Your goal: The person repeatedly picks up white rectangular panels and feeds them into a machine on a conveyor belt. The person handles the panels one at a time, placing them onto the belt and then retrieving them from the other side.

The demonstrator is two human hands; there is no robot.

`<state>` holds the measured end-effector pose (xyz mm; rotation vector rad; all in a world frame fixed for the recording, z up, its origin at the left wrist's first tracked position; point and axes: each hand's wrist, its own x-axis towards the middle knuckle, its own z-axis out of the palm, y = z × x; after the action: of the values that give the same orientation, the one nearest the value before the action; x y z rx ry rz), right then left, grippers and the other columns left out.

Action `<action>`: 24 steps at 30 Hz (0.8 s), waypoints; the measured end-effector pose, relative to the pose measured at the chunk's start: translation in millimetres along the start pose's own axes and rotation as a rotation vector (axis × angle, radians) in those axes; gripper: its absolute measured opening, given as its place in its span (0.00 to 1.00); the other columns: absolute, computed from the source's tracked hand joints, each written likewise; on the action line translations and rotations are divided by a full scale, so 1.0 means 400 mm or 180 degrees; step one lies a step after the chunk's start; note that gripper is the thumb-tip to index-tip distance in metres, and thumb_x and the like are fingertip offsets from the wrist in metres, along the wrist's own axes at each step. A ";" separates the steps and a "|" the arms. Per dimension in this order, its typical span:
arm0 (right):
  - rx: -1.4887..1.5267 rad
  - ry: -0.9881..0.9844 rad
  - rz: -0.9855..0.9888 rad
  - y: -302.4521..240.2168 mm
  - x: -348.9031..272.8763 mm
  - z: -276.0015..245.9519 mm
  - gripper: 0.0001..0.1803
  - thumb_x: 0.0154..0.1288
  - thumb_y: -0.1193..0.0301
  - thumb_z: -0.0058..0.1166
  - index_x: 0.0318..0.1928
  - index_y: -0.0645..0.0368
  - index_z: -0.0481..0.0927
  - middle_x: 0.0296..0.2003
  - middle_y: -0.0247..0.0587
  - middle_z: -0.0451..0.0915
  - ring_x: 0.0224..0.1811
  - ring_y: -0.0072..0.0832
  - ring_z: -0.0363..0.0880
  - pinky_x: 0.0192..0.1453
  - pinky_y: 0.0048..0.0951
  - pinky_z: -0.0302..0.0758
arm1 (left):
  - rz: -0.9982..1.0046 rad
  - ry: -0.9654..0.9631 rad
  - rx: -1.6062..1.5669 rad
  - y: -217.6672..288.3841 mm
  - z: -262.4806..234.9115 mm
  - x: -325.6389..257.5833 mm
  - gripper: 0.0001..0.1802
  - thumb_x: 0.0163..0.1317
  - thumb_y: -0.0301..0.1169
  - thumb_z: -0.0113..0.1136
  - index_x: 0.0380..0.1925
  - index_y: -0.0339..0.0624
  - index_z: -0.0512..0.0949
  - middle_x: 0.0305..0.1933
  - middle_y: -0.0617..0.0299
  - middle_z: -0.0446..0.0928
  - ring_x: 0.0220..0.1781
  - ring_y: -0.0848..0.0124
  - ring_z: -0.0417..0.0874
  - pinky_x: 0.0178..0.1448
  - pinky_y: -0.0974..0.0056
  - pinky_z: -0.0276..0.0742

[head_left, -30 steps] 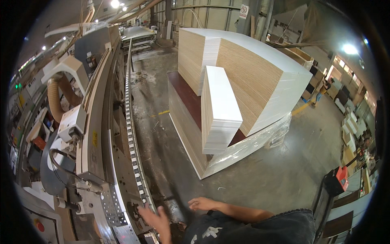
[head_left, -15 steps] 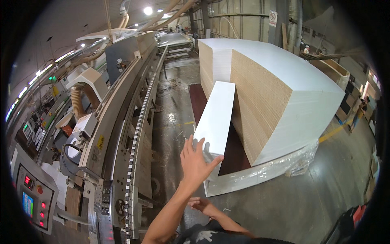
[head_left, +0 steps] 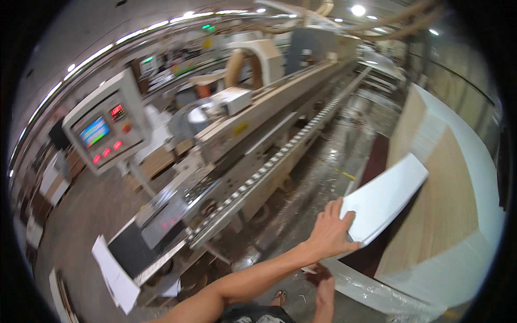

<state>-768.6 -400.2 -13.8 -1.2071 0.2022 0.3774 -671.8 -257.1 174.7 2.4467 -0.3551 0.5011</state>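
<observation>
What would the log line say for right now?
left hand: at near end of white boards | right hand: lower, blurred, grip unclear | screen: lit

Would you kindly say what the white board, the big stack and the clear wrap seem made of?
White board: perhaps laminated wood, from its smooth white face; core unclear. Big stack: likely wood-based boards, with tan sides and a white top. Clear wrap: apparently thin plastic film, shiny and wrinkled.

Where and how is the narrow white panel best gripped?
Probably at its near short end, from the person's side, left hand across the width: the narrow white panel stretches away lengthwise, its far end toward the tall board stack.
</observation>
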 end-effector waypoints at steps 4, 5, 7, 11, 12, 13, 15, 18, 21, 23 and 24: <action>0.0788 -0.0377 -0.0483 -0.134 0.003 0.039 0.29 0.85 0.49 0.49 0.70 0.59 0.74 0.57 0.41 0.82 0.56 0.38 0.83 0.62 0.42 0.80 | -0.0146 -0.0176 -0.0092 -0.092 -0.158 -0.148 0.48 0.49 0.52 0.79 0.69 0.42 0.74 0.77 0.27 0.60 0.80 0.32 0.60 0.76 0.36 0.70; 0.1065 -0.0396 -0.0491 -0.163 0.004 0.053 0.30 0.85 0.48 0.49 0.71 0.58 0.73 0.59 0.41 0.82 0.59 0.38 0.82 0.64 0.43 0.79 | -0.0176 -0.0242 -0.0135 -0.110 -0.212 -0.196 0.48 0.49 0.52 0.79 0.69 0.43 0.74 0.78 0.27 0.60 0.80 0.32 0.59 0.77 0.36 0.69; 0.1620 -0.0463 -0.0497 -0.213 0.012 0.096 0.31 0.85 0.48 0.47 0.74 0.58 0.71 0.63 0.41 0.80 0.63 0.38 0.80 0.68 0.44 0.77 | -0.0289 -0.0434 -0.0180 -0.147 -0.334 -0.302 0.48 0.50 0.51 0.80 0.71 0.46 0.74 0.81 0.32 0.57 0.83 0.35 0.57 0.79 0.38 0.69; 0.1490 -0.0398 -0.0580 -0.223 0.023 0.245 0.30 0.82 0.57 0.55 0.75 0.58 0.70 0.66 0.42 0.79 0.66 0.40 0.78 0.72 0.46 0.74 | -0.0466 -0.0742 -0.0353 -0.228 -0.557 -0.537 0.52 0.50 0.51 0.81 0.75 0.49 0.70 0.84 0.37 0.51 0.86 0.38 0.52 0.84 0.40 0.63; 0.1371 -0.0302 -0.0477 -0.196 0.033 0.285 0.30 0.81 0.60 0.57 0.75 0.58 0.69 0.66 0.43 0.78 0.67 0.40 0.78 0.73 0.46 0.73 | -0.0703 -0.0840 -0.0623 -0.236 -0.614 -0.597 0.56 0.50 0.50 0.82 0.78 0.51 0.67 0.86 0.37 0.47 0.87 0.38 0.48 0.86 0.39 0.59; 0.1225 -0.0221 -0.0366 -0.177 0.036 0.327 0.31 0.79 0.62 0.59 0.76 0.58 0.69 0.67 0.43 0.78 0.67 0.40 0.78 0.74 0.47 0.73 | -0.0691 -0.0583 -0.0714 -0.266 -0.640 -0.680 0.60 0.50 0.52 0.84 0.81 0.49 0.63 0.87 0.37 0.45 0.88 0.38 0.45 0.86 0.38 0.58; 0.1068 -0.0415 -0.0323 -0.109 -0.035 0.470 0.31 0.75 0.71 0.62 0.75 0.61 0.69 0.68 0.44 0.77 0.69 0.40 0.78 0.74 0.46 0.75 | -0.0885 0.0313 -0.0935 -0.332 -0.652 -0.851 0.61 0.51 0.47 0.86 0.82 0.47 0.60 0.87 0.38 0.43 0.88 0.40 0.47 0.82 0.41 0.66; 0.0808 -0.0728 -0.0193 0.051 -0.115 0.651 0.31 0.74 0.76 0.62 0.74 0.61 0.70 0.67 0.44 0.77 0.69 0.39 0.78 0.73 0.44 0.76 | -0.2562 0.1321 -0.2991 -0.429 -0.645 -1.114 0.52 0.60 0.30 0.80 0.80 0.40 0.60 0.79 0.43 0.65 0.77 0.53 0.72 0.72 0.53 0.79; 0.0576 -0.1137 0.0453 0.215 -0.155 0.791 0.33 0.72 0.79 0.62 0.75 0.58 0.69 0.67 0.42 0.77 0.67 0.39 0.78 0.70 0.47 0.78 | -0.3271 0.1801 -0.3627 -0.527 -0.655 -1.339 0.39 0.64 0.20 0.73 0.75 0.35 0.68 0.63 0.52 0.83 0.63 0.66 0.85 0.67 0.60 0.82; 0.0070 -0.1181 0.0791 0.283 -0.185 0.891 0.26 0.76 0.77 0.59 0.71 0.60 0.72 0.61 0.41 0.79 0.60 0.39 0.81 0.56 0.48 0.82 | -0.3554 0.2501 -0.3596 -0.562 -0.664 -1.505 0.35 0.63 0.18 0.72 0.71 0.33 0.72 0.62 0.52 0.84 0.62 0.65 0.86 0.65 0.60 0.83; -0.0008 -0.1207 0.0886 0.322 -0.165 0.924 0.24 0.76 0.77 0.58 0.70 0.61 0.73 0.59 0.42 0.80 0.58 0.39 0.83 0.55 0.49 0.84 | -0.3531 0.2757 -0.3473 -0.571 -0.678 -1.573 0.34 0.64 0.18 0.71 0.70 0.33 0.73 0.60 0.54 0.85 0.58 0.67 0.87 0.61 0.62 0.83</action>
<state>-896.8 -26.7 26.1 -1.0891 0.0402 0.8402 -1222.9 170.3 -12.2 0.9302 0.8404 0.5566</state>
